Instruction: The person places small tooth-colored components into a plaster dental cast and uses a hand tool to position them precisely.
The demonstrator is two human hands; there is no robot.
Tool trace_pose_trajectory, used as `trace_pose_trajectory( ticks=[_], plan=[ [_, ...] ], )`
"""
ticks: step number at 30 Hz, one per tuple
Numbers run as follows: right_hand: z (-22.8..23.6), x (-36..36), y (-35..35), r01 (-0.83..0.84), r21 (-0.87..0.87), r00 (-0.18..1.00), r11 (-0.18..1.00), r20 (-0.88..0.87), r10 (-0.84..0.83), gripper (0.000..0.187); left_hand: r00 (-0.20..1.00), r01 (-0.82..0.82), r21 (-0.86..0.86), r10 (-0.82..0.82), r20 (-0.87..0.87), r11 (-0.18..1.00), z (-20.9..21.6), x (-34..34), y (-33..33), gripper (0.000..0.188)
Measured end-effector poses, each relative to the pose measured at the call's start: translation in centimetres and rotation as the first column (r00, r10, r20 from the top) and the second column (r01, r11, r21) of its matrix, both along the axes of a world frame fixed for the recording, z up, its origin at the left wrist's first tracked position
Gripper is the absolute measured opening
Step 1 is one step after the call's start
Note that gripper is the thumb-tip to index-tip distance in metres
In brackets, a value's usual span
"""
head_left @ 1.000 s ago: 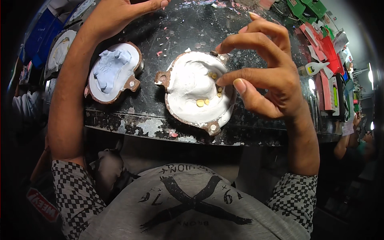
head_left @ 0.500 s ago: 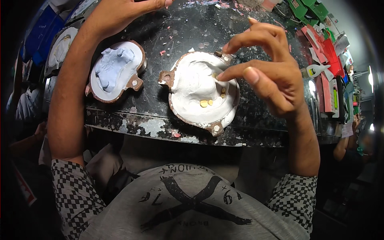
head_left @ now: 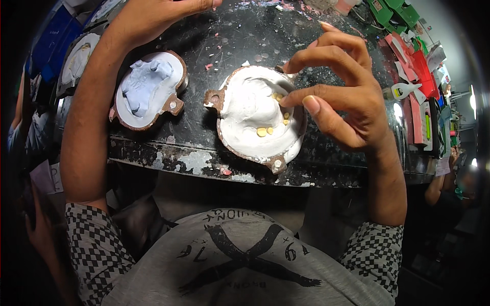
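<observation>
In front of me lies a round brown metal denture flask half (head_left: 214, 98) filled with white plaster (head_left: 245, 109). Several small yellow artificial teeth (head_left: 262, 132) sit in the plaster along a curved ridge. My right hand (head_left: 352, 94) is over its right side, fingers bent and apart, holding nothing I can see. Its index fingertip touches the plaster beside the upper teeth, and another fingertip is at the flask's far rim. My left hand (head_left: 158, 18) is at the top edge, one digit stretched out; its other fingers are out of view.
Left of it lies a second flask half (head_left: 173, 105) with a bluish plaster cast (head_left: 145, 84). Another plaster-filled piece (head_left: 80, 61) lies farther left. Red trays (head_left: 421, 71) and green boxes (head_left: 383, 13) stand at right. Another person's hand (head_left: 38, 224) is at lower left.
My right index fingertip has shifted slightly, showing more of the upper teeth. The flask half has moved a touch to the right. At lower left another person's hand has come into view.
</observation>
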State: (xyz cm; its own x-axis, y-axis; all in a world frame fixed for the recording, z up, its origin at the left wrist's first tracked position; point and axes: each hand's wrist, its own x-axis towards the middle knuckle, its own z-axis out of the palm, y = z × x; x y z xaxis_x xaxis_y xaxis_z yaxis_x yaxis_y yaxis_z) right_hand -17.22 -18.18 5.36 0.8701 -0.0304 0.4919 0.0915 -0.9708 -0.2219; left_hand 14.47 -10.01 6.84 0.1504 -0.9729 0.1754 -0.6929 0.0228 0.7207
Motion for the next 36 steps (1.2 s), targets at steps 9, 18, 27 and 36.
trace_pose_trajectory(
  ticks=[9,18,27,36],
  plan=[
    [0.3,0.1,0.1,0.004,0.016,1.000,1.000,-0.008,-0.004,0.026,1.000,-0.015,-0.003,0.015,0.006,1.000,0.2,0.0,0.3,0.022],
    [0.6,-0.3,-0.5,0.055,0.190,0.999,0.980,-0.006,-0.054,0.038,1.000,0.000,-0.012,0.000,0.012,1.000,0.2,-0.1,0.4,0.024],
    [-0.7,-1.1,-4.3,0.057,0.378,0.970,0.924,0.199,-0.141,0.047,1.000,0.012,-0.022,-0.011,0.021,1.000,0.3,0.0,0.4,0.027],
    [-1.5,-0.9,-4.9,0.072,0.406,0.969,0.911,0.189,-0.161,0.030,0.999,0.025,-0.024,-0.025,0.020,0.999,0.1,0.1,0.3,0.030]
  ],
)
